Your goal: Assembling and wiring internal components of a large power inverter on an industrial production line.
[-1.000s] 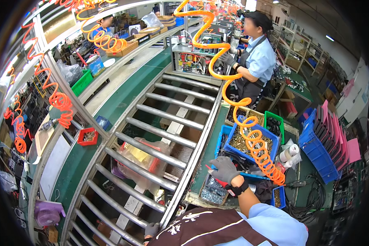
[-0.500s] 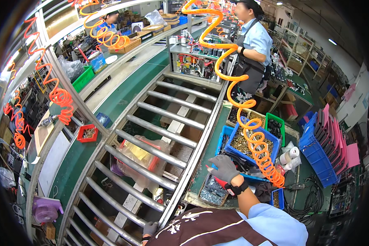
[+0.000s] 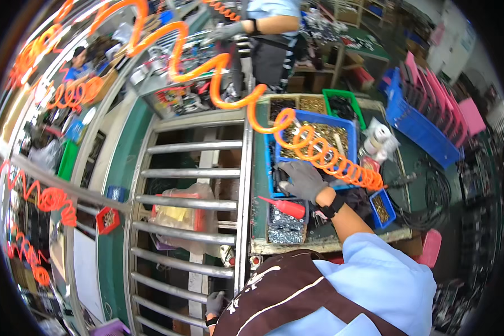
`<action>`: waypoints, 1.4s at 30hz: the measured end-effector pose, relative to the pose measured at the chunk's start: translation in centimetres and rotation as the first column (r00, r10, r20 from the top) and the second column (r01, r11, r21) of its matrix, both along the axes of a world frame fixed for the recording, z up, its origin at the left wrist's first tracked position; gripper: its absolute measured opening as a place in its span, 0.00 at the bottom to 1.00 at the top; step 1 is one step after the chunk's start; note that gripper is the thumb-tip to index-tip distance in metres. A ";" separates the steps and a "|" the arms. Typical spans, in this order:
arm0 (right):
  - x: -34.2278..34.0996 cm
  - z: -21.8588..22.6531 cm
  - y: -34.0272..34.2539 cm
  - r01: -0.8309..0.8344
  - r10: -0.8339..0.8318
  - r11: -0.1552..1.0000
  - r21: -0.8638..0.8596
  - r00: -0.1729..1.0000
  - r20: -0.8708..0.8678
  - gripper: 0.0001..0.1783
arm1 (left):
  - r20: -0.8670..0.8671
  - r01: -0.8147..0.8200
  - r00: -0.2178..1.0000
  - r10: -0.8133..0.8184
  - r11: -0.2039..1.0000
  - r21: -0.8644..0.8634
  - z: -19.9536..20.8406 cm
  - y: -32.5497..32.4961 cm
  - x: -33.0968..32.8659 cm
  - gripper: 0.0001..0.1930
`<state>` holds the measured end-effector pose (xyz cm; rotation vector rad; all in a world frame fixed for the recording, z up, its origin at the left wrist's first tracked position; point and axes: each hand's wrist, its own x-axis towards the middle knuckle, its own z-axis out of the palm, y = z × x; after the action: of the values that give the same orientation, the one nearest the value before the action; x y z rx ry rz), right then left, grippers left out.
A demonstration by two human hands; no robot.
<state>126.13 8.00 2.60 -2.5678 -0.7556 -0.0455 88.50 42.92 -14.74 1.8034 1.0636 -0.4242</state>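
Note:
My right hand [image 3: 302,180], in a grey glove, reaches over a blue bin [image 3: 270,182] that holds black parts. Its thumb stands apart from the fingers, and I see nothing held; the fingertips are near the black parts. Just below this hand, a red bottle [image 3: 289,209] with a pointed nozzle lies on a tray of small silver hardware [image 3: 285,233]. My left hand [image 3: 214,303], also gloved, rests by the roller conveyor [image 3: 185,250] near its right rail. Its fingers look loosely extended, partly hidden by my apron.
An orange coiled hose [image 3: 313,147] hangs across a blue bin of brass-coloured hardware [image 3: 350,134]. A green bin [image 3: 341,106], white rolls [image 3: 378,139] and black cables [image 3: 434,193] lie rightward. A co-worker's gloved hand [image 3: 228,32] is at the far end of the conveyor.
My view has turned to the right. My right hand has moved forward from the silver hardware to the black parts. The red bottle, partly hidden under it before, now lies uncovered.

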 end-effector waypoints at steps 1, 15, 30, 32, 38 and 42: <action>0.0 -0.1 -0.5 0.027 -0.024 0.997 0.067 0.999 -0.041 0.27 | 0.016 -0.006 1.000 0.006 1.000 -0.021 3.6 0.0 2.2 0.12; 0.3 -5.8 -8.6 0.531 -0.598 0.800 0.279 0.739 0.310 0.18 | 0.419 0.142 0.560 -0.715 0.581 0.801 22.0 -0.1 25.9 0.10; 11.0 -8.8 -13.2 0.606 -0.625 0.750 0.266 0.780 -0.016 0.13 | -0.045 0.115 0.776 -0.629 0.071 0.991 31.1 -5.9 36.0 0.34; 11.3 -9.2 -12.4 0.593 -0.613 0.754 0.282 0.790 -0.022 0.13 | -0.042 0.144 0.839 -0.543 0.147 0.979 31.1 -6.2 34.1 0.35; 14.1 -9.0 -13.9 0.420 -0.434 0.819 0.391 0.899 -0.058 0.13 | -0.063 0.050 0.884 -0.463 -0.040 0.998 30.9 -8.5 28.9 0.28; 11.9 -10.0 -13.0 0.366 -0.374 0.837 0.407 0.925 -0.063 0.13 | 0.042 -0.045 0.879 -0.474 0.007 0.999 30.6 -8.1 25.1 0.25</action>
<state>137.99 -5.03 -7.35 -2.2625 -0.2051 -0.3198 113.65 34.81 15.88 3.2050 0.7196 0.8360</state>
